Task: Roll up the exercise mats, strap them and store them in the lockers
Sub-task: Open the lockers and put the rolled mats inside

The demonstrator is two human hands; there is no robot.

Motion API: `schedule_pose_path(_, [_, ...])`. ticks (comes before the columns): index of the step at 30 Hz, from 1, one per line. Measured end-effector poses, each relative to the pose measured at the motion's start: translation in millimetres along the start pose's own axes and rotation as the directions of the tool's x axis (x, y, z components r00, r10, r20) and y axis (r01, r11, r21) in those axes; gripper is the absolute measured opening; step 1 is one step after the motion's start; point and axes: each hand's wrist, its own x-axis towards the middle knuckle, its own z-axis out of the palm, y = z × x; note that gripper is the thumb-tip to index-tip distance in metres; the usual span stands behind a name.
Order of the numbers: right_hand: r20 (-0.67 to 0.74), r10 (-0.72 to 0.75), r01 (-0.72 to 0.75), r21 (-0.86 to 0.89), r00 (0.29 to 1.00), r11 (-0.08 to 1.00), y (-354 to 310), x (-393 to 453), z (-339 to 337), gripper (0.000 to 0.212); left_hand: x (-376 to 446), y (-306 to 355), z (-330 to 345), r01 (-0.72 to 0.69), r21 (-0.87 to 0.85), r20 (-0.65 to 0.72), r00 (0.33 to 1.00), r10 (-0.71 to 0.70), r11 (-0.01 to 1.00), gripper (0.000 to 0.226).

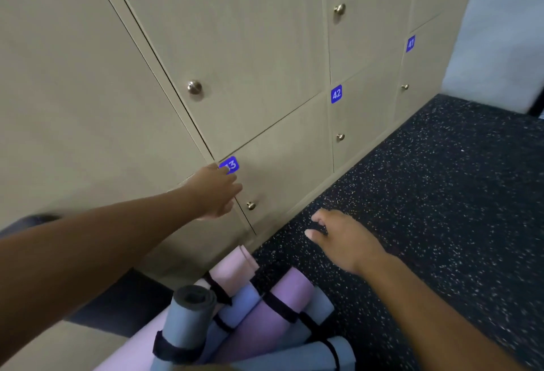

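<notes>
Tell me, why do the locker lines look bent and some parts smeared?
Head view: the wide lens tilts and bows the locker doors; motion blur smears the right hand, the left hand and the number label behind it; lighting is soft and even, with small glints on the knobs.

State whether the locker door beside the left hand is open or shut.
Shut: the locker door sits flush with its neighbours, the left hand not yet on its knob.
</notes>
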Motion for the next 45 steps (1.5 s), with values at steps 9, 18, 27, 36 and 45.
schedule_pose_path(9, [0.192,-0.056,0.091,-0.179,0.980,0.980,-15,62,65,0.043,-37,-40,122,0.131,0.137,-0.179,0.978,-0.105,0.982,0.093])
schedule_pose_path(18, [0.155,-0.063,0.103,-0.268,0.986,0.958,-47,188,122,0.052,-27,-54,172,0.084,0.253,-0.319,0.948,0.001,0.964,0.090])
schedule_pose_path(27, [0.190,-0.083,0.166,-0.479,0.978,0.862,-70,241,178,0.062,-23,-50,179,0.096,0.338,-0.367,0.929,0.037,0.936,0.083])
schedule_pose_path(36, [0.039,-0.110,0.116,-0.456,0.993,0.882,-52,214,189,0.050,-23,-51,177,0.105,0.332,-0.352,0.936,0.019,0.937,0.083])
schedule_pose_path(45, [-0.251,-0.163,0.048,-0.411,0.954,0.910,56,134,153,0.066,-31,-46,160,0.115,0.240,-0.247,0.968,-0.054,0.964,0.085])
